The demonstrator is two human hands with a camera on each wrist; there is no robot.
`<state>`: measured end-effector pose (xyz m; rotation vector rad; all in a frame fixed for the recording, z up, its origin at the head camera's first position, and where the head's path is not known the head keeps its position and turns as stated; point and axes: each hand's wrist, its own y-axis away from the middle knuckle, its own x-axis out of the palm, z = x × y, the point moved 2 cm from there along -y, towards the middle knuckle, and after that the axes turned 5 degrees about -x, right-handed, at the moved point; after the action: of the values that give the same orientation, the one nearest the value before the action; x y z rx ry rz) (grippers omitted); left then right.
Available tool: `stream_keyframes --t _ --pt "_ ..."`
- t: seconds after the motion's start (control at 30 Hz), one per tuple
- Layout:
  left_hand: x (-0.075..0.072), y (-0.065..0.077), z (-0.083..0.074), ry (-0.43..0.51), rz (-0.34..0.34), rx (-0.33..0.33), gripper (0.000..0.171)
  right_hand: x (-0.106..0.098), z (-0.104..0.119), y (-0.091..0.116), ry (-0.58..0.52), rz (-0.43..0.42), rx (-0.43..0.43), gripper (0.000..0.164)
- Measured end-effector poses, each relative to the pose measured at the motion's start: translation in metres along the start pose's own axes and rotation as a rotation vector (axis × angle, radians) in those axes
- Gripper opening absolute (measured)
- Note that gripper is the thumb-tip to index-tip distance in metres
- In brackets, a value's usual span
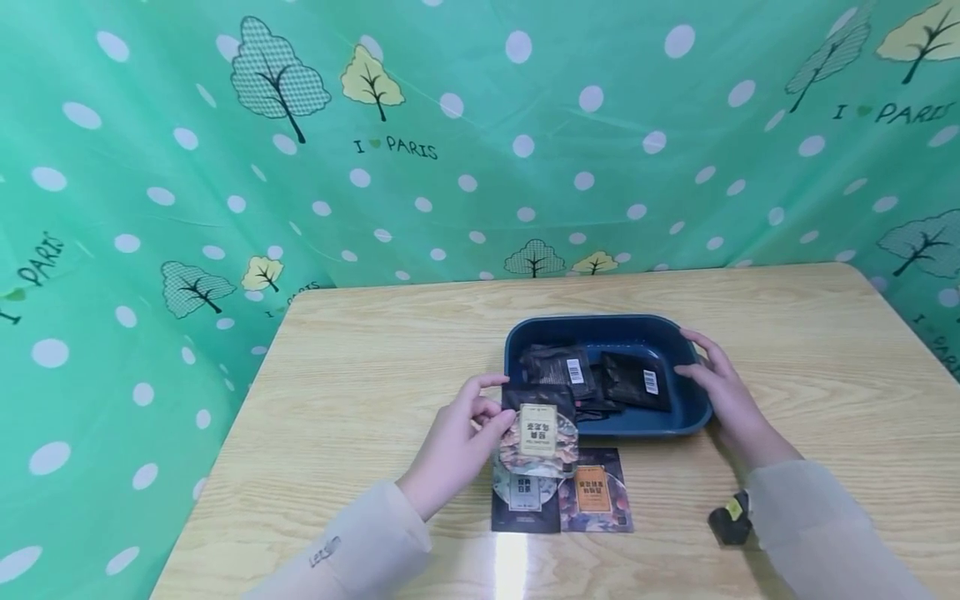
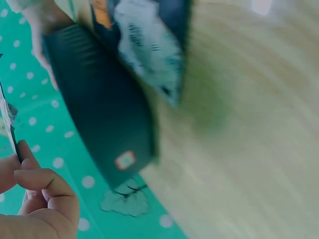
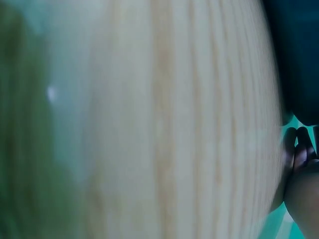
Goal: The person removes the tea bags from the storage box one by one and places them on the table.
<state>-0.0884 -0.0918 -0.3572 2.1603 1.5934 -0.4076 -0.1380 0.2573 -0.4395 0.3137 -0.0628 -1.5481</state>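
My left hand (image 1: pixel 461 442) pinches a dark sachet with a yellow label (image 1: pixel 538 442) by its left edge, between thumb and fingers. It hangs over the front left corner of a dark blue plastic bin (image 1: pixel 684 408). In the left wrist view that sachet (image 2: pixel 7 112) appears nearly edge-on. My right hand (image 1: pixel 723 396) grips the bin's right rim, thumb inside and fingers along the outside. Inside the bin lie several black sachets (image 1: pixel 632 379), some with white barcodes facing up. On the table before it are a pale-green-labelled sachet (image 1: pixel 527 504), partly covered, and an orange-labelled sachet (image 1: pixel 596 496).
A small black object with a yellow-green patch (image 1: pixel 729 523) sits by my right sleeve. The wood-grain table (image 1: pixel 360 392) meets a green dotted cloth (image 1: pixel 480 183) at the back and left. The right wrist view is blurred, mostly showing table.
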Motion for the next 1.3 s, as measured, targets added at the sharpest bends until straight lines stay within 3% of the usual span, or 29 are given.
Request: stream_keyframes --t 0.27,0.73,0.97,1.3 --pt "-0.014 0.013 0.033 -0.068 -0.060 -0.092 0.043 0.001 0.000 -0.001 0.000 -0.001 0.002 0.061" --pt "-0.025 0.031 0.072 -0.165 -0.050 -0.173 0.041 0.000 0.001 -0.001 -0.028 0.001 0.012 0.062" --pt "-0.027 0.034 0.084 -0.239 -0.046 -0.175 0.039 0.001 0.001 -0.001 -0.021 0.004 0.016 0.062" --pt "-0.029 0.031 0.088 -0.335 -0.039 -0.199 0.038 0.002 0.003 0.000 -0.025 0.004 0.017 0.063"
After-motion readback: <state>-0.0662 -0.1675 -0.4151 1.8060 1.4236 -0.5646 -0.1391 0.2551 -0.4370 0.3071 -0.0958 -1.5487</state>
